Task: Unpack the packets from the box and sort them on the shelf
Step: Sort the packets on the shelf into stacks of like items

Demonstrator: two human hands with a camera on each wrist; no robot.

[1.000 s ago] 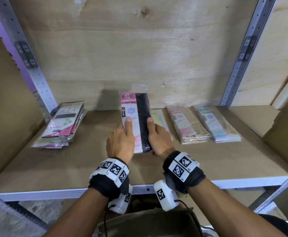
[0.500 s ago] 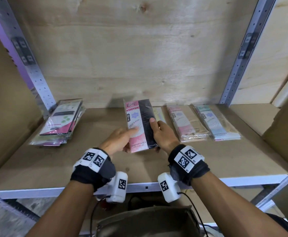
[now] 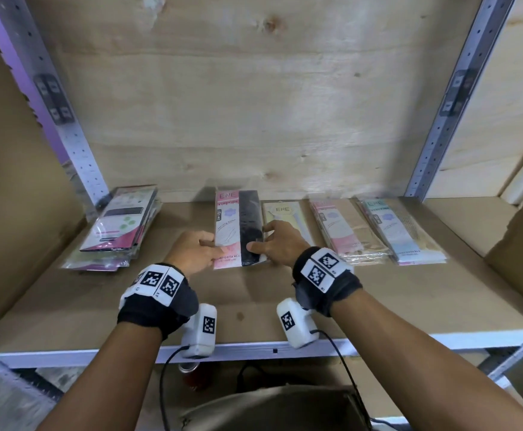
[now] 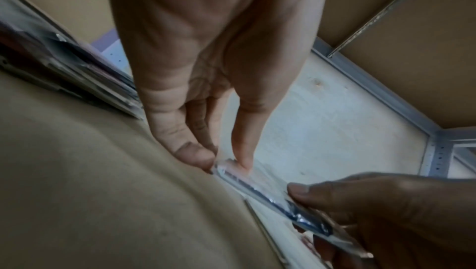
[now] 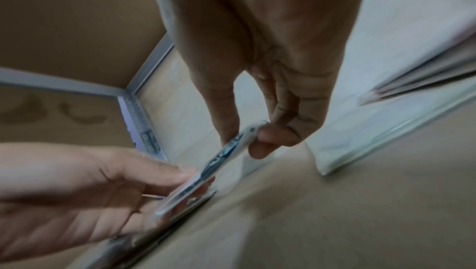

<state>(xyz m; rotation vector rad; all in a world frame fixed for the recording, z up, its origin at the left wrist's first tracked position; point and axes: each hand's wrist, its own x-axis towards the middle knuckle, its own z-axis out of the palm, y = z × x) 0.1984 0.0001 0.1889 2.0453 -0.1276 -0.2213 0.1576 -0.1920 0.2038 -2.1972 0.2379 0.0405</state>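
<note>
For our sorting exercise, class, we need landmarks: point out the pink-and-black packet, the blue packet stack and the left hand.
pink-and-black packet [image 3: 238, 219], head view, on the middle of its front face.
blue packet stack [image 3: 400, 234], head view, on the top packet's blue card.
left hand [image 3: 191, 251], head view, on the back of the hand.

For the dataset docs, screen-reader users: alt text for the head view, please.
Both hands, left hand and right hand, pinch the near end of a pink-and-black packet over a wooden shelf. To its right lie three more packets in a row; a slanted stack of packets sits at far left.
</note>
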